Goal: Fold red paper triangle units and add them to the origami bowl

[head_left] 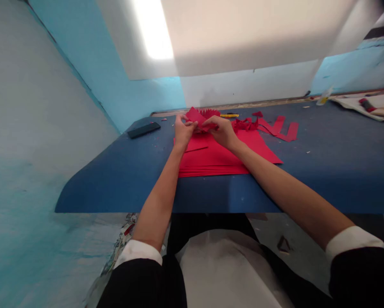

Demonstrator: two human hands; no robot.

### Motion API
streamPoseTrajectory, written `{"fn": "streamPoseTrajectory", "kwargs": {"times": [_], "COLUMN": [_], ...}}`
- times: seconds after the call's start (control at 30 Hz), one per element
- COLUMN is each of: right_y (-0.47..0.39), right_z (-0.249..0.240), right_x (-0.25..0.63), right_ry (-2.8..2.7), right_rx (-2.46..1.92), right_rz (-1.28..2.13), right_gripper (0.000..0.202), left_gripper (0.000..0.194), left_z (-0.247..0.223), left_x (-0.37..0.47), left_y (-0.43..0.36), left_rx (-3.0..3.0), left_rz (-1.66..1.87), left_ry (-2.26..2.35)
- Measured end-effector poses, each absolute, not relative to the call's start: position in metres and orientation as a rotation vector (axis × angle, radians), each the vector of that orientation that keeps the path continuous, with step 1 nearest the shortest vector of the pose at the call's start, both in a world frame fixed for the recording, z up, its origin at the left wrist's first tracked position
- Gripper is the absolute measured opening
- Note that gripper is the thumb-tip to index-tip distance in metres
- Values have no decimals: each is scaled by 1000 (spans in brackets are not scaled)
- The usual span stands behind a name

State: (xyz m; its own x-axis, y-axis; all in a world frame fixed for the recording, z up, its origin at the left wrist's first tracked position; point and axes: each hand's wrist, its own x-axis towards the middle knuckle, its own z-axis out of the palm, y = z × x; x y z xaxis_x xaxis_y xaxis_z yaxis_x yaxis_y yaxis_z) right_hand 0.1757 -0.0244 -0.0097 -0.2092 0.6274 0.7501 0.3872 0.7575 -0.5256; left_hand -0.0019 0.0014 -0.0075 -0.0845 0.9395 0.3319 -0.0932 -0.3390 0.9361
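A piece of folded red paper (195, 115) is held between my two hands above a stack of red paper sheets (224, 158). My left hand (183, 129) pinches its left side, fingers closed. On the right side, my right hand (222, 129) grips it with thumb and fingertips. Just behind the hands stands a fringed or pleated red paper piece (207, 112), partly hidden. More crumpled, folded red paper (245, 124) lies right of my right hand. A thin dark red strip (196, 149) rests on the stack below my left hand.
The table has a blue cover (140, 179). A dark phone-like slab (144, 130) lies at left, a yellow cutter-like tool (229, 115) behind the hands. Red paper strips (283, 130) are to the right. A small bottle (324, 96) and whitish cloth (371, 105) are at far right.
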Motion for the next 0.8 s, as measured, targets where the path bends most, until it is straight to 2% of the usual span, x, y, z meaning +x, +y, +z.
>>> {"fn": "streamPoseTrajectory", "kwargs": {"times": [0.17,0.3,0.37,0.5,0.7,0.8], "right_y": [-25,-24,-24,-24,-21,-17], "right_z": [-10,-10,-10,-9,-5,-6], "right_x": [176,176,175,173,172,172], "right_ry": [-1831,-1798,-1784,-1722,-1577,-1547], "right_rx": [-790,-796,-796,-843,-984,-985], "right_rz": [262,258,267,290,330,383], "right_gripper": [18,21,18,7,31,34], "left_gripper": [40,20,15,21,27,32], "left_z": [-7,-4,-3,-5,-6,-6], "left_x": [-4,-3,-3,-3,-2,-3], "left_y": [-1,-6,-6,-2,-3,-4], "left_rx": [1399,1529,1550,1543,1567,1608], "left_rz": [1635,1564,1537,1528,1488,1494], "left_ry": [869,765,747,738,705,716]}}
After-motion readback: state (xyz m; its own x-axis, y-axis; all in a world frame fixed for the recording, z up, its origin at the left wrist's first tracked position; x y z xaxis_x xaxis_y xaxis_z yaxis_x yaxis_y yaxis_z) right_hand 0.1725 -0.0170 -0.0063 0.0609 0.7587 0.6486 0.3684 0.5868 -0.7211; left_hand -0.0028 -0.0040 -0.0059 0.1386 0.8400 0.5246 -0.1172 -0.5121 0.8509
